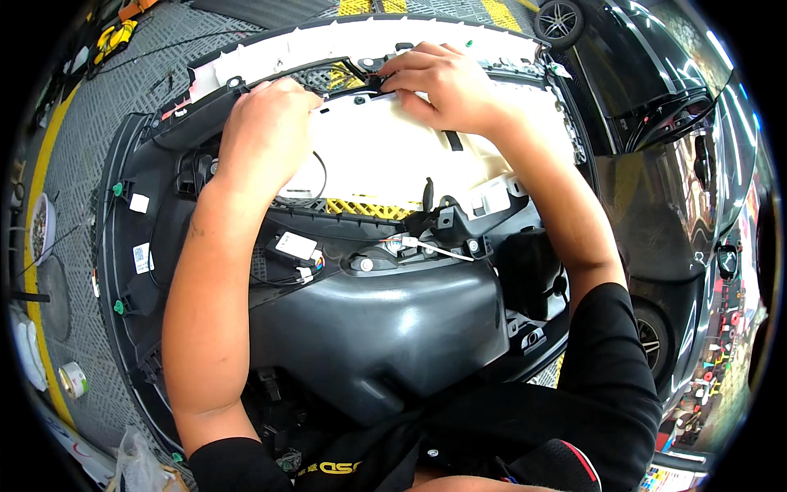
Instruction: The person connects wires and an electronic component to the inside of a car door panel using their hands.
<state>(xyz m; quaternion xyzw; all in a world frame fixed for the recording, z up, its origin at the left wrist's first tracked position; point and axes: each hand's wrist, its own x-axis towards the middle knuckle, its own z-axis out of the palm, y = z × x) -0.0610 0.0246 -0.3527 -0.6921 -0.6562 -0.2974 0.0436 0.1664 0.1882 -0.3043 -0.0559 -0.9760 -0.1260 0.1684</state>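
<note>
The back side of a car door trim panel (385, 320) lies in front of me, black plastic with a large moulded pocket. A cream padding sheet (361, 156) covers its upper middle. My left hand (270, 123) is closed at the far left part of the panel, fingers curled over a black edge and their tips hidden. Farther right, my right hand (443, 86) bends its fingers together at a dark opening by the padding's far edge. Thin wiring (370, 75) shows beside those fingertips; what they pinch is hidden.
A small module with a white label (295, 246) and a white cable (443, 249) sit on the panel. Green clips (119, 189) line its left edge. A dark car (664, 189) stands on the right. On the left floor are a bowl (43, 230) and a tin (74, 380).
</note>
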